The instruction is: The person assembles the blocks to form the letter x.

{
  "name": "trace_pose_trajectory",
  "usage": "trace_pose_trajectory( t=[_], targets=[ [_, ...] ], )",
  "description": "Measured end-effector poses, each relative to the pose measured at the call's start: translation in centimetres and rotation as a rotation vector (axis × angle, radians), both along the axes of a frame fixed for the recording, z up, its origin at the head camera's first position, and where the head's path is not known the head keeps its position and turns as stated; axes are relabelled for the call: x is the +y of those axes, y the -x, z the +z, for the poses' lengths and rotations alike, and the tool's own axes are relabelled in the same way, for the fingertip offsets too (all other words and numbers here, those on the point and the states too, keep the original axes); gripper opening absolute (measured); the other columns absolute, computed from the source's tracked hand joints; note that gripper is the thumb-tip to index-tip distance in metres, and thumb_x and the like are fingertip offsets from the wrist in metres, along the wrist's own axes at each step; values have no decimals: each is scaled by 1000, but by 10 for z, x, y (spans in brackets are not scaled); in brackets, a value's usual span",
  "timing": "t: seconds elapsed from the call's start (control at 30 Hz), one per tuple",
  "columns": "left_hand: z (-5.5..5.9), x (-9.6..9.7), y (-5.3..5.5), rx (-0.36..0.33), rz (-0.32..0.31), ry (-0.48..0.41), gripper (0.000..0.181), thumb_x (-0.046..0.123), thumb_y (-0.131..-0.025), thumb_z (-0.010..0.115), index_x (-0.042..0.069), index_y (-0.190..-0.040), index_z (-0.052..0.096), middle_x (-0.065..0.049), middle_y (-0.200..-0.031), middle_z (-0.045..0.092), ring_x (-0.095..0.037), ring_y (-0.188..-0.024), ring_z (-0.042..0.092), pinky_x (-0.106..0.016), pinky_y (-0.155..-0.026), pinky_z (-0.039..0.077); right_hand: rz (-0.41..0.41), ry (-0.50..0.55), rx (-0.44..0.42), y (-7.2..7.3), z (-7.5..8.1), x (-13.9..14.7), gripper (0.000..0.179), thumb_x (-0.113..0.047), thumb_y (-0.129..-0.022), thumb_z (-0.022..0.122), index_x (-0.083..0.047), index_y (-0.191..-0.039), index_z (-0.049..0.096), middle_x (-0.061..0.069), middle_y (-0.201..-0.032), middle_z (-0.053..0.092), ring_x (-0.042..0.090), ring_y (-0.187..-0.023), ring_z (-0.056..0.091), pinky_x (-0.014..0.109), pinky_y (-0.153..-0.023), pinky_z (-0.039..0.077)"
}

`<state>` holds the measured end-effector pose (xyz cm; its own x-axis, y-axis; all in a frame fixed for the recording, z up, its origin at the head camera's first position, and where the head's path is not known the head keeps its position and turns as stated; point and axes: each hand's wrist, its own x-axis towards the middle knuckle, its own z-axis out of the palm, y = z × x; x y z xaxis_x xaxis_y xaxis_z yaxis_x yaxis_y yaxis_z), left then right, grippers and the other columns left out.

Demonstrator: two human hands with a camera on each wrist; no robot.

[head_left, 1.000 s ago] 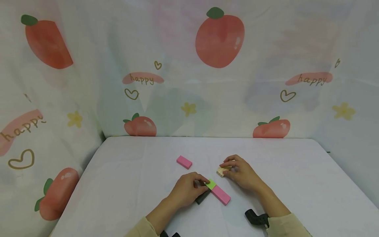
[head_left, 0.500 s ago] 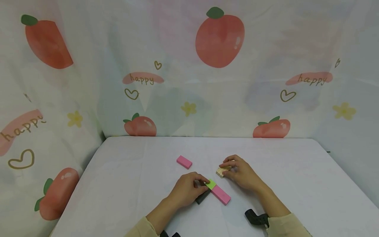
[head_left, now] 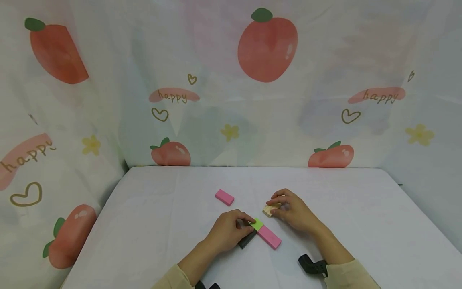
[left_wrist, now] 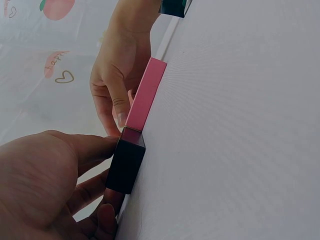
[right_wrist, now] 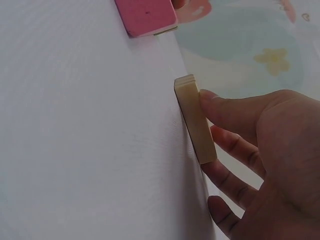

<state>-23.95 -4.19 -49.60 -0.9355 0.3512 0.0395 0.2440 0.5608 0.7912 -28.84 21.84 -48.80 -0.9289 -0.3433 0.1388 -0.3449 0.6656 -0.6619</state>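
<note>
In the head view my left hand (head_left: 226, 232) is at a small row of blocks. Its thumb and index finger pinch the lime green block (head_left: 257, 224), which meets the end of a long pink block (head_left: 270, 237). A black block (head_left: 247, 239) lies partly under this hand, at an angle to the row. In the left wrist view the black block (left_wrist: 126, 162) hides the green one. My right hand (head_left: 294, 210) holds a pale wooden block (head_left: 270, 209) between thumb and fingers, low at the table. The right wrist view shows grooves on the end of the wooden block (right_wrist: 195, 120).
A separate pink block (head_left: 224, 198) lies farther back, left of the right hand. White cloth covers the table (head_left: 162, 224). A printed curtain (head_left: 231, 100) stands behind the back edge and along the left side. A black device (head_left: 312, 265) sits on the right wrist.
My right hand has shifted very slightly left with the wooden block. The left hand and the other blocks have stayed in place.
</note>
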Motion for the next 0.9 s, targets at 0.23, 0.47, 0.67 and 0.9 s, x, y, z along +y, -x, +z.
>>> trace_pose_trajectory(
  t=[0.23,0.47,0.67,0.9],
  targets=[
    [-2,0,1,2,2,6,16,23,-93,78,29,-108,80,17,-95,68,0,-73,54,-20,-62,45,7,12,-10,-1,0,-1,20,-16,-90,80,-18,-111,80,1,-122,62,29,-123,58,59,-105,44],
    [-3,0,2,0,-5,-5,16,23,-93,79,28,-108,80,17,-94,68,0,-72,54,-21,-61,45,0,-2,-14,-1,0,-2,21,-16,-90,81,-19,-110,80,-1,-121,62,27,-122,58,56,-105,45],
    [-3,0,2,-1,-8,1,16,23,-93,79,29,-108,80,17,-94,68,0,-72,54,-21,-61,45,-5,1,-20,-2,0,-2,22,-14,-89,81,-18,-110,80,0,-121,62,29,-123,57,58,-105,44],
    [-3,0,3,7,-9,4,16,23,-93,79,28,-108,80,17,-93,67,0,-72,54,-21,-61,45,-2,-3,-33,0,-3,-2,23,-14,-89,81,-20,-111,80,-3,-121,61,26,-123,57,55,-105,45]
  ],
)
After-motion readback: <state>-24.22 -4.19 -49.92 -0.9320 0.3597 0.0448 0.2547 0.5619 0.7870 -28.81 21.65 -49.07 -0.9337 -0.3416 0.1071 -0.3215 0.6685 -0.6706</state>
